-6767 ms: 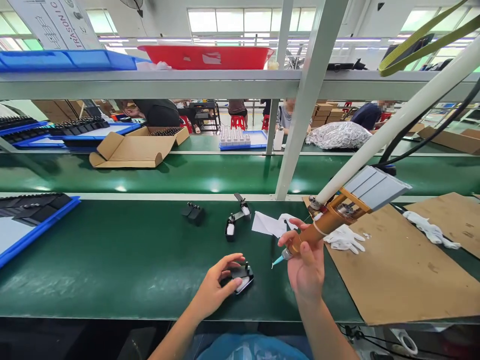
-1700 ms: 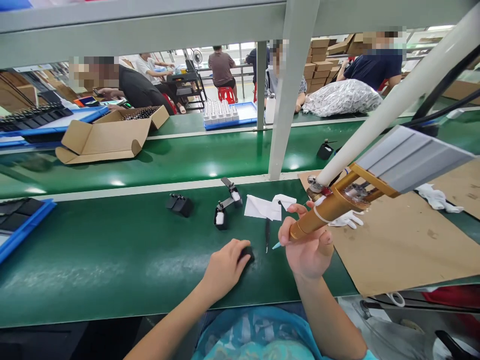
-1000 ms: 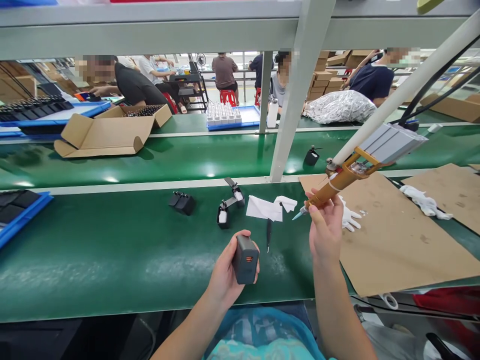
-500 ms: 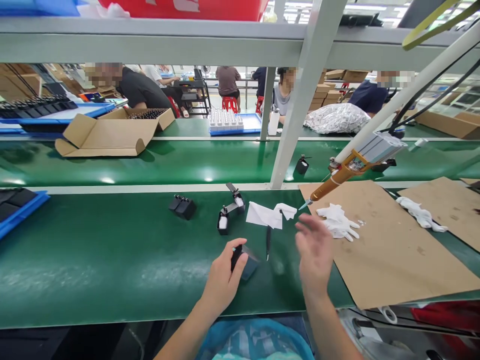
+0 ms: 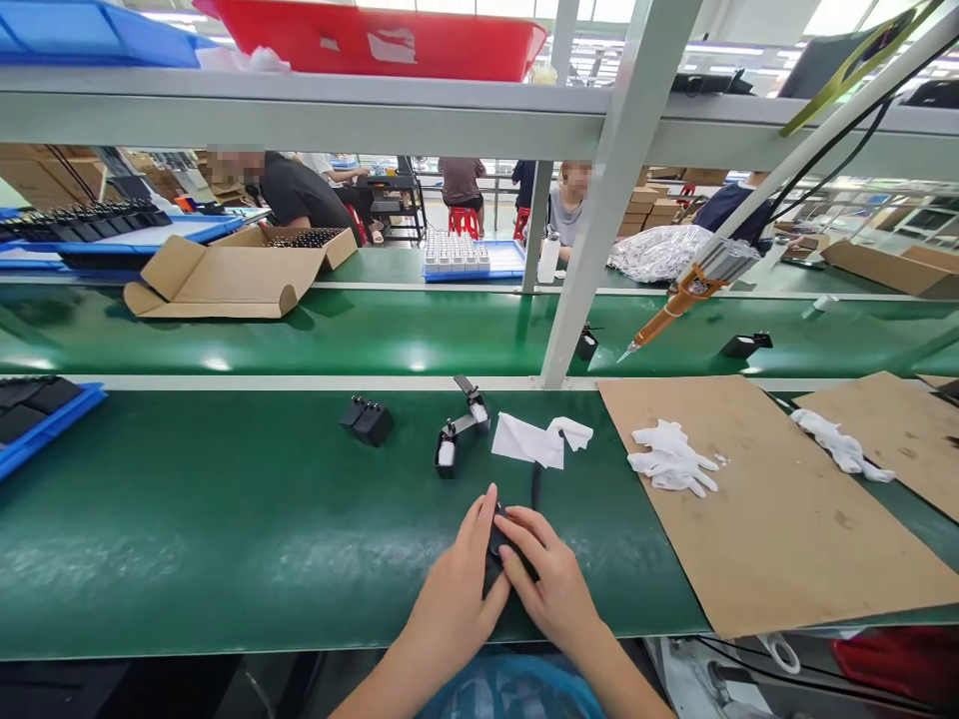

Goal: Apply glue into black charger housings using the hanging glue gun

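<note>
My left hand (image 5: 459, 579) and my right hand (image 5: 552, 579) meet around a small black box (image 5: 496, 539) near the table's front edge. The fingers of both are closed on it and cover much of it. Just beyond them lies a black tweezer-like tool (image 5: 535, 486), partly under a white cloth (image 5: 528, 440). To the left of the cloth stand two open black boxes with white inserts (image 5: 447, 452). Farther left sits a pair of black boxes (image 5: 367, 420) with small metal parts on top.
Brown cardboard (image 5: 779, 519) with white gloves (image 5: 672, 459) lies at the right. An orange dispenser (image 5: 663, 318) hangs above the back belt. A white post (image 5: 591, 250) rises behind the table. A blue tray (image 5: 45, 424) is at left. People sit beyond.
My right hand has moved left and down to join my left hand on the black box. The orange dispenser has swung up and away toward the back.
</note>
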A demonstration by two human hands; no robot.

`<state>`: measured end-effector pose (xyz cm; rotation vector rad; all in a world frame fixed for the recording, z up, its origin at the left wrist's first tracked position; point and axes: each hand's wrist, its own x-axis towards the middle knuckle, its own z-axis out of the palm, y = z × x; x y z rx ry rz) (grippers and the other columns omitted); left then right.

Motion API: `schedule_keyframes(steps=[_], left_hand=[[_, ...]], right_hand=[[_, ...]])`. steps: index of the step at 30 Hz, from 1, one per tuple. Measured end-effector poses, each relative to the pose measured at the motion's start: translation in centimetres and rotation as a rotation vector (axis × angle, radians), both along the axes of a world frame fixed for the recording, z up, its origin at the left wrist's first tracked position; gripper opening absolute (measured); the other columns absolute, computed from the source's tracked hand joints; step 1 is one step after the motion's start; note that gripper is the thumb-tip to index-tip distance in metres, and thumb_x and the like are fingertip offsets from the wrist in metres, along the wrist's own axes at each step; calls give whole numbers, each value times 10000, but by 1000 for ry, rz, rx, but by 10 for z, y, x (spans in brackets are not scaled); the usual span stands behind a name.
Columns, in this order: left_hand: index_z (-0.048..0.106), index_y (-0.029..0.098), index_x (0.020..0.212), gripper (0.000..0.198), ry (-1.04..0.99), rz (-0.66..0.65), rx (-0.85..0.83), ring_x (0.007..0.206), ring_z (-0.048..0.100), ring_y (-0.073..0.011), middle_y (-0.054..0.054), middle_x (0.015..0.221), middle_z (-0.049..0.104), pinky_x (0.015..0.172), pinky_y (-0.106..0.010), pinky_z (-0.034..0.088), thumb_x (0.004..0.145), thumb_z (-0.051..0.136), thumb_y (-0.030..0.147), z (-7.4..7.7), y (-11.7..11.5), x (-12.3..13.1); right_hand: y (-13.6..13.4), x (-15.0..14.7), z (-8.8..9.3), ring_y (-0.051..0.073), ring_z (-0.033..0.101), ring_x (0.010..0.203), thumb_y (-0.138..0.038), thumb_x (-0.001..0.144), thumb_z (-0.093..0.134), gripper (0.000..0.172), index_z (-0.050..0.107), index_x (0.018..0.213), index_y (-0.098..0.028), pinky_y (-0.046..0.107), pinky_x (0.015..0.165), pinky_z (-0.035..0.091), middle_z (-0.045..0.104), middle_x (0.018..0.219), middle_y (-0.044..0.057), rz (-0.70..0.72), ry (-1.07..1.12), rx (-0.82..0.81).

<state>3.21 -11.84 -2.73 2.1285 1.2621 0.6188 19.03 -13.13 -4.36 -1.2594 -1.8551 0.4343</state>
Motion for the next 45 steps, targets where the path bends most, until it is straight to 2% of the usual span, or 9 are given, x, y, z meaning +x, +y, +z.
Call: schedule_keyframes(steps=[3,6,9,14,27,33,37,42,45], left_hand=[[299,270,1433,601,-252,4,-226,882,651,-158,-113,1340,508,787,-317,575,870,503,216,4,5,-6],[523,221,1254,354,-393,71,-367,834,652,-169,-95,1166,614,712,-321,591,917,454,304,2,20,-8],[610,207,1124,305,-452,82,-416,834,647,-185,-84,1082,644,636,-291,591,923,454,376,-1,31,-6],[636,201,1038,264,-485,89,-392,814,641,-181,-66,995,643,646,-283,585,901,492,375,-3,34,-2],[625,220,1089,264,-564,87,-374,806,633,-168,-65,1057,623,634,-273,572,907,475,339,-9,29,-2],[526,236,1232,341,-703,212,-376,776,619,-135,-67,1121,588,689,-292,576,925,462,370,-5,28,-30],[521,244,1222,333,-718,284,-351,771,603,-130,-49,1088,587,679,-285,560,923,474,383,-5,36,-49],[523,253,1215,323,-703,282,-364,782,603,-134,-47,1088,589,687,-291,552,924,473,384,-6,37,-51],[530,245,1204,318,-692,268,-361,771,607,-135,-52,1067,598,689,-293,552,920,478,378,-5,36,-49]], right_hand=[[1,12,2,201,636,1058,-222,909,498,282,594,1174,-236,330,882,564,619,1193,97,-2,-48,11],[1,15,3,223,651,1001,-277,874,565,290,602,1156,-224,353,818,587,632,1159,116,-37,-177,67],[0,12,2,239,657,926,-299,861,582,300,609,1152,-232,384,752,592,646,1097,120,-82,-326,129],[-2,7,0,249,661,893,-247,882,545,292,608,1165,-210,392,721,590,657,1092,138,-114,-432,174],[-2,12,0,241,679,961,-169,876,549,396,570,1262,-255,373,765,610,658,1157,123,-79,-359,191],[-15,17,9,259,682,988,-108,804,639,545,528,1311,-275,384,807,606,657,1184,113,-124,-262,298],[-23,17,3,232,699,958,-117,844,590,423,593,1250,-236,307,781,611,672,1164,110,-1,-320,226],[-32,24,-1,233,690,985,-78,809,628,544,528,1317,-243,323,800,610,634,1239,102,-159,-210,353],[-38,23,0,225,697,965,-69,821,605,494,565,1285,-234,302,786,612,642,1222,107,-38,-272,248]])
